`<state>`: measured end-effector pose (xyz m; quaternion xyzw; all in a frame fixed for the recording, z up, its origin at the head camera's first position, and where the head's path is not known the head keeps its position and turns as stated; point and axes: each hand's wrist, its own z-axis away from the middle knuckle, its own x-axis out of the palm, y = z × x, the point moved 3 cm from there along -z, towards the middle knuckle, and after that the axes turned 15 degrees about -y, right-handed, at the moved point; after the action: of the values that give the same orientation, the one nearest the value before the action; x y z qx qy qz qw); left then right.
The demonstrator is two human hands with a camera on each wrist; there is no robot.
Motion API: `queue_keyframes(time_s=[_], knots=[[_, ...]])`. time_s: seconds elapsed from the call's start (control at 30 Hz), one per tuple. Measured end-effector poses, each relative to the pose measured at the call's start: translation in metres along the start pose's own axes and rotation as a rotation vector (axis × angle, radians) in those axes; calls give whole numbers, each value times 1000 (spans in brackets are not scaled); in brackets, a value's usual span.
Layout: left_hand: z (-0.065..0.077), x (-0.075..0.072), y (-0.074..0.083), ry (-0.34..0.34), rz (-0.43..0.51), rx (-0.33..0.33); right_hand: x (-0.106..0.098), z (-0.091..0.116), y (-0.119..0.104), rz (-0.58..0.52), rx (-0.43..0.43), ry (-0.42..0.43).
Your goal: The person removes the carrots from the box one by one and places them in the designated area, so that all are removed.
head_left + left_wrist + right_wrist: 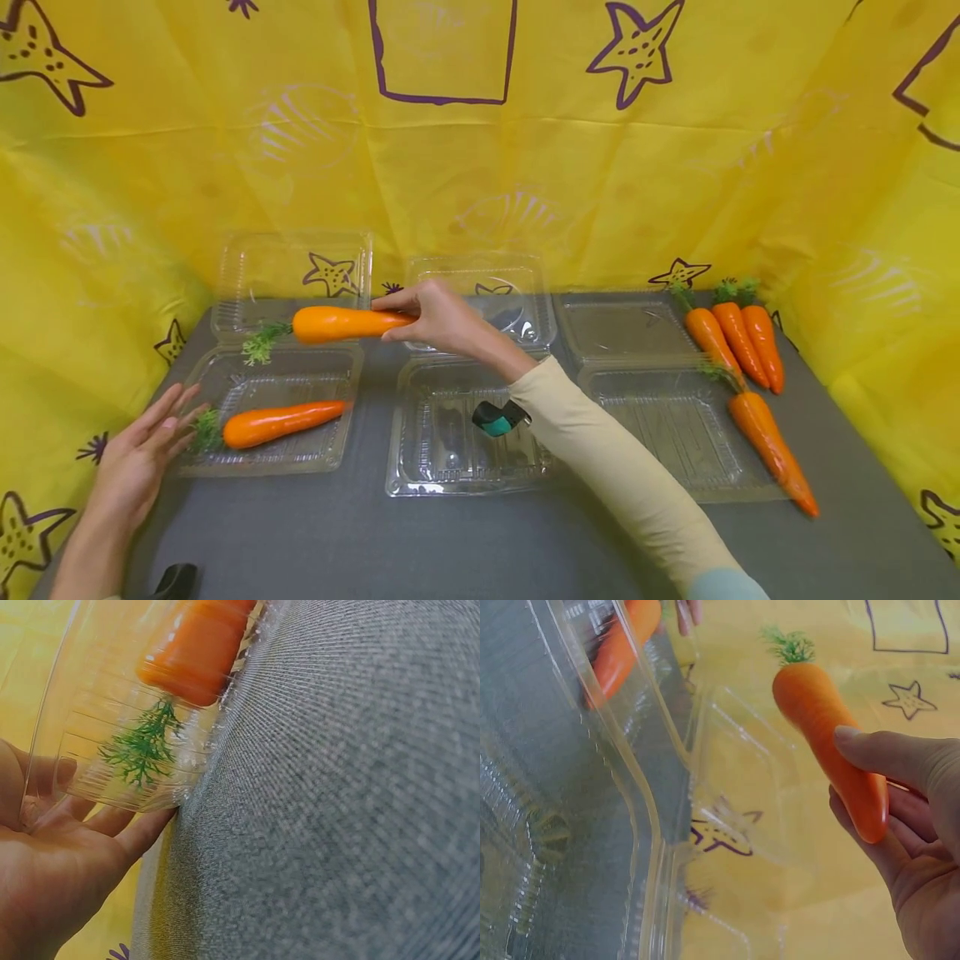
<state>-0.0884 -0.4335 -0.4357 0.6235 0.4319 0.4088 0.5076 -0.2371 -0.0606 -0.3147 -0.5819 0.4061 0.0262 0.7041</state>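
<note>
My right hand grips a toy carrot by its narrow end, with the leafy top pointing left. This carrot hangs above the left clear plastic container, whose lid stands raised behind it. Inside that container lies another carrot, its leaves to the left. My left hand is at the container's left side, fingers extended. In the left wrist view the fingers touch the container's outer wall. The right wrist view shows the thumb and fingers pinching the carrot.
A middle container and a right container stand with lids folded back. One carrot lies across the right container's right edge. Several carrots lie at the back right. A yellow patterned curtain surrounds the grey table.
</note>
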Motion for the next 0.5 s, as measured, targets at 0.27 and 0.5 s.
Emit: queue_keyframes(time_s=[0.27,0.5], knots=[[3,-1,1,-22,40,25,-5,16,9,29,41,12],[0,-1,-1,-25,27,32,-15,32,16,64,33,61]])
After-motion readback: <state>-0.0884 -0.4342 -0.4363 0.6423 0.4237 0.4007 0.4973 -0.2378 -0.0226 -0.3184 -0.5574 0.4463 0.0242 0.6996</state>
